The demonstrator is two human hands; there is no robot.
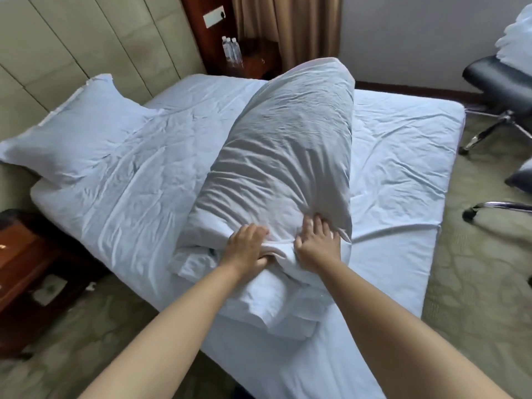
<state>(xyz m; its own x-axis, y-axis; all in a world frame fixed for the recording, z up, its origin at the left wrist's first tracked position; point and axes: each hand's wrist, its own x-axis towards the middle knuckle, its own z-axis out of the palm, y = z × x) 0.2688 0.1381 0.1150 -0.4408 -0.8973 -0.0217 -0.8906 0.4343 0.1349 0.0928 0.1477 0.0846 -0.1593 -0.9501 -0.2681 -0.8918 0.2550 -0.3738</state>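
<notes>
Head view: a large white pillow (282, 145) stands on end in the middle of the bed (403, 168). Its lower end rests close to the near edge, and its upper end tilts away toward the far edge. The loose cloth at its lower end is bunched into folds that spill over the sheet toward the near edge.

Both hands are on that lower end, just beside each other. The left hand (247, 246) grips a bunched fold, fingers curled over the top and thumb tucked beneath. The right hand (316, 243) pinches the same ridge of cloth, with two fingers stretched up onto the pillow's face, and creases fan out from them.

A second pillow (77, 131) lies flat at the head end of the bed, against the padded headboard (72, 44). Beyond the far head corner, water bottles (231, 51) stand on a dark wooden nightstand (256, 64). Another nightstand (28, 260) sits by the near head corner, and a black chair (501, 82) stands off the foot end on the carpet (475, 283).
</notes>
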